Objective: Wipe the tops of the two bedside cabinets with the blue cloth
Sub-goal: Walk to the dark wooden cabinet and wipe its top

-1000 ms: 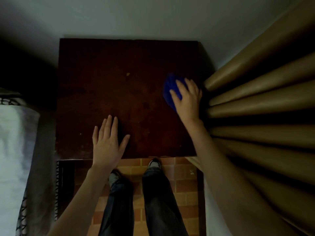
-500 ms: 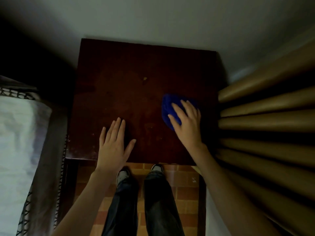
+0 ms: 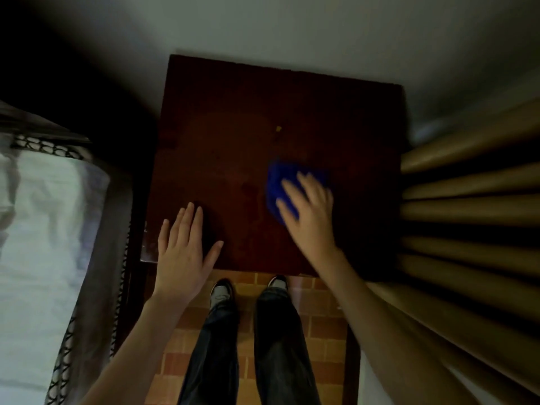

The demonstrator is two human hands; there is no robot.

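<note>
A dark red-brown bedside cabinet top (image 3: 233, 135) fills the middle of the view, with a small yellowish speck (image 3: 278, 129) near its centre. The blue cloth (image 3: 277, 182) lies bunched on the right half of the top. My right hand (image 3: 309, 211) presses flat on the cloth with straight, spread fingers and looks motion-blurred. My left hand (image 3: 184, 252) rests flat on the near left part of the top, fingers straight, holding nothing. Only this one cabinet is in view.
A bed with white sheet (image 3: 38, 235) and dark patterned cover edge (image 3: 117, 287) lies to the left. Tan pleated curtains (image 3: 467, 217) hang close on the right. A pale wall (image 3: 292, 30) is behind. My legs and shoes (image 3: 248, 290) stand on orange tiles.
My right hand has slid the blue cloth from the cabinet's right edge toward the near middle of the top. The left hand has stayed flat at the near left. The view shifted.
</note>
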